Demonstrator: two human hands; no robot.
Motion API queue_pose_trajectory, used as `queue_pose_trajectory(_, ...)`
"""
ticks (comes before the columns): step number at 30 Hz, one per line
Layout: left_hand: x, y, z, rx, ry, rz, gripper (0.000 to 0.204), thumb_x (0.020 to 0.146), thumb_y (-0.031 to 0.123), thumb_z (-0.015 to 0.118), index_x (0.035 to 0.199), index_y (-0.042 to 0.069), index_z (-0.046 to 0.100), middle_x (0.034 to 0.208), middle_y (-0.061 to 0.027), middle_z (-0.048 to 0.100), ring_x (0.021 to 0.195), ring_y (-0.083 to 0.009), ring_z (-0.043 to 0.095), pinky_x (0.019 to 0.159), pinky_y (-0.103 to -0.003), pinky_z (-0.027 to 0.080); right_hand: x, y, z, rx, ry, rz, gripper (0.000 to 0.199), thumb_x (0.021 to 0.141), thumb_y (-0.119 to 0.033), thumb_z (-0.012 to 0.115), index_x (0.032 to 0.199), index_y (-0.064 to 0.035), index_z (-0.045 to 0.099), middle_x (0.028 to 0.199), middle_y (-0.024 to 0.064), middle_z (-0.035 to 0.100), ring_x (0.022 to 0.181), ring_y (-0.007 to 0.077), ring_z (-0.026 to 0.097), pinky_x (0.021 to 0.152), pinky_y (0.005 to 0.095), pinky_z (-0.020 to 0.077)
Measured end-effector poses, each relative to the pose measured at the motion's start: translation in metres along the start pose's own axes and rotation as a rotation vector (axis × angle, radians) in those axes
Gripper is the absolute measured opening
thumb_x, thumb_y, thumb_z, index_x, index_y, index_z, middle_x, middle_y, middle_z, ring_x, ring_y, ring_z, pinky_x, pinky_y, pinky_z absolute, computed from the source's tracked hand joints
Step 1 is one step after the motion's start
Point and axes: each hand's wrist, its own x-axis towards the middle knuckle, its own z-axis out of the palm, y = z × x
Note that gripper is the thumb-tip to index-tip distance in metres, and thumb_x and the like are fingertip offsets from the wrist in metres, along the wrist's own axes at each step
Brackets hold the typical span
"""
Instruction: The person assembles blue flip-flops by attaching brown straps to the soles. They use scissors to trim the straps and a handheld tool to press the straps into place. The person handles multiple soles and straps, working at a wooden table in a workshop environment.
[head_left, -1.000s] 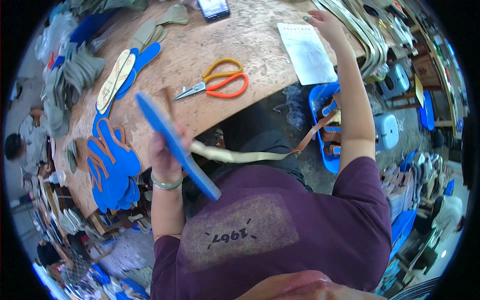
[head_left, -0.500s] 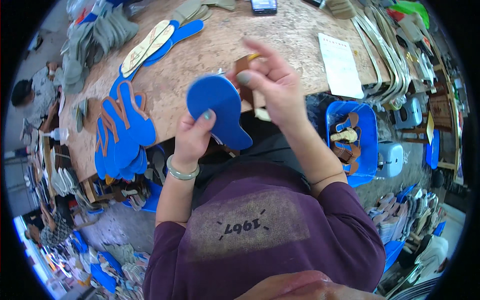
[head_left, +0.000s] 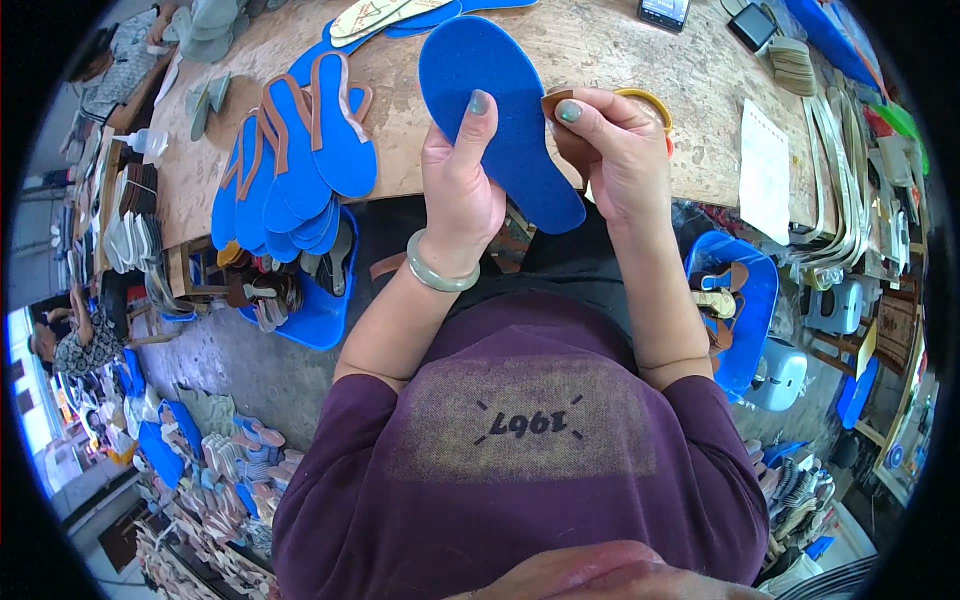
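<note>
Clasping blue insole [head_left: 518,125] in left hand [head_left: 464,180], pinching brown strip [head_left: 571,148] in right hand [head_left: 627,150], best align strip evenly with insole's right edge

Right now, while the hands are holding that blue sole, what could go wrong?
The brown strip, pinched in the right hand at the edge of the blue sole, might slip or sit crooked. The pile of blue soles seems to poke over the edge of the table, so a bump could knock some down. And the scissors, whose yellow handle shows just behind the right hand, might get nudged.
</note>
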Motion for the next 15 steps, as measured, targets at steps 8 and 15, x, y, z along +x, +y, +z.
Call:
queue_pose_trajectory(8,0.000,-0.012,0.002,0.045,-0.028,0.033,0.021,0.096,0.023,0.055,0.112,0.010,0.058,0.104,-0.0027,0.063,0.096,-0.0151,0.061,0.085,-0.032,0.049,-0.003,0.007,-0.002,0.080,0.055,-0.025,0.015,0.082,-0.002,0.069,0.096,0.0041,0.067,0.088,0.0104,0.068,0.075,0.0143,0.067,0.069,0.0239,0.0562)
queue_pose_trajectory(15,-0.002,-0.014,0.001,0.088,-0.111,0.056,0.021,0.096,0.022,0.055,0.114,0.011,0.058,0.105,-0.0030,0.063,0.096,-0.0156,0.061,0.086,-0.032,0.049,-0.006,-0.001,-0.005,0.080,0.000,-0.001,0.012,0.081,-0.004,0.070,0.091,0.0016,0.068,0.086,0.0091,0.068,0.074,0.0131,0.067,0.067,0.0226,0.0557)
